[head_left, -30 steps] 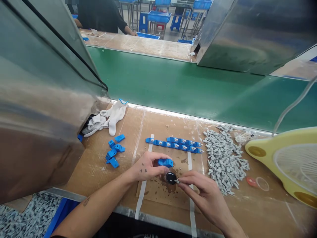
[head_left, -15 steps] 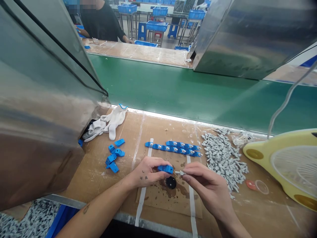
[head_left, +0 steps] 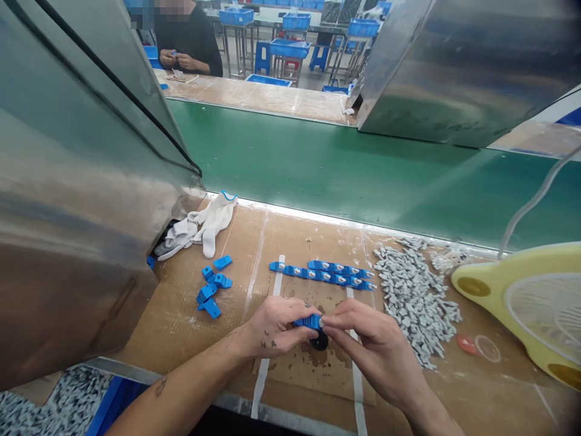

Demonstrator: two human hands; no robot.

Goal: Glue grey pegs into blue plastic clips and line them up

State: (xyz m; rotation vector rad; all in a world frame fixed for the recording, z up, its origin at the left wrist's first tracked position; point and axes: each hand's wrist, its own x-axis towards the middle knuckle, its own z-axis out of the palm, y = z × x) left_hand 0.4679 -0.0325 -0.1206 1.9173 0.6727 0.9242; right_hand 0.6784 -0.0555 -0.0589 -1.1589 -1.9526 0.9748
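Left hand: the left hand (head_left: 276, 330) pinches a blue block (head_left: 307, 321) between thumb and fingers, just above the worktop.
Right hand: the right hand (head_left: 374, 345) pinches a small pale piece (head_left: 321, 323) against the block's right end; fingertips hide most of it.
Black round object: the black round object (head_left: 320, 342) sits just below the held block, between the hands, partly covered.
Worktop: brown cardboard (head_left: 172, 330) runs under both hands, with dark wet spots between them and white tape strips (head_left: 260, 384) beside each.
Beyond the hands: two rows of blue blocks (head_left: 324, 276), fitted with pale pieces, then a green belt (head_left: 290, 157) crossing the view.
Left of the left hand: loose blue blocks (head_left: 213, 289), with white gloves (head_left: 211, 224) farther off beside a metal panel (head_left: 91, 212).
Right of the right hand: a heap of grey pieces (head_left: 415, 303), then a yellow frame (head_left: 512, 290) with a pale grille.
Room: far beyond the left hand, across the belt, a person in dark clothing (head_left: 195, 39); farther right, blue baskets (head_left: 290, 48) and stools (head_left: 262, 57).
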